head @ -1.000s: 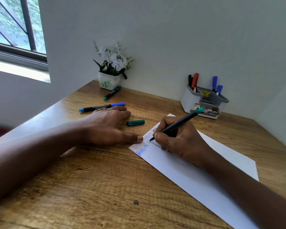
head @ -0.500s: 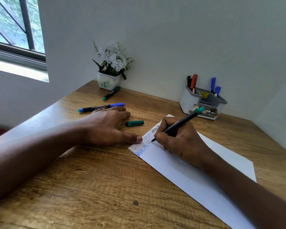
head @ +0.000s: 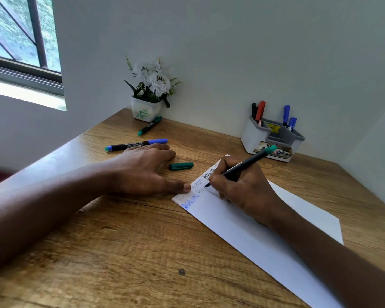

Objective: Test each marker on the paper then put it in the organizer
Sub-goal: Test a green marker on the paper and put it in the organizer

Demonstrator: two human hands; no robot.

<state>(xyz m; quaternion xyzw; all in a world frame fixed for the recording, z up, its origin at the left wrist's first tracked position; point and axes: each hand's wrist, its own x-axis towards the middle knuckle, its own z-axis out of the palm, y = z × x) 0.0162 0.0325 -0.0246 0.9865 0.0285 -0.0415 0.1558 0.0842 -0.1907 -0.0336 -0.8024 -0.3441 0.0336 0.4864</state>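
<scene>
A wooden bench (head: 142, 252) in a white corner; the right hand (head: 245, 192) has its grip closed on a green marker (head: 242, 167), tip on the paper (head: 265, 236); the left hand (head: 142, 172) lies flat, holding nothing, thumb pinning the corner; the loose cap (head: 181, 166) could roll away; the organizer (head: 253, 138) stands near the wall.

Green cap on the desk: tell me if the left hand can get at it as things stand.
Probably yes. The green cap lies loose on the bare desk just beyond the left hand, close to its fingers, with nothing between them. That hand is flat, its thumb pinning the paper, so reaching may free the sheet.
</scene>
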